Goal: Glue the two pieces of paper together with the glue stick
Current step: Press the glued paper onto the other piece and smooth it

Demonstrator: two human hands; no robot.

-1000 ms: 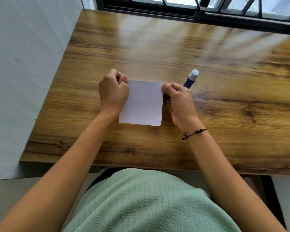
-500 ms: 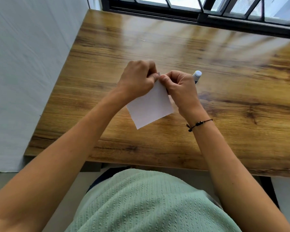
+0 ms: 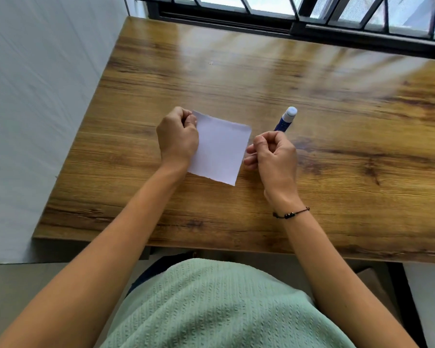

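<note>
Wall: a pale wall [image 3: 35, 121] runs along the left edge of the table.
Table: a wood-grain top [image 3: 236, 217], with a dark window frame [image 3: 286, 23] along its far edge.
Left hand: the left hand [image 3: 177, 136] is curled, its thumb and fingers pinched on the upper left corner of the paper.
Paper: the white paper [image 3: 220, 149] lies near the middle of the table, turned a little askew; only one sheet can be made out, and whether a second lies under it cannot be told.
Right hand: the right hand [image 3: 271, 151] is loosely curled just beside the paper's right edge, fingertips drawn together, holding nothing visible.
Glue stick: the blue glue stick [image 3: 285, 119] with a white cap stands just beyond the right hand.
Bracelet: a thin dark cord [image 3: 290, 213] circles the right wrist.
</note>
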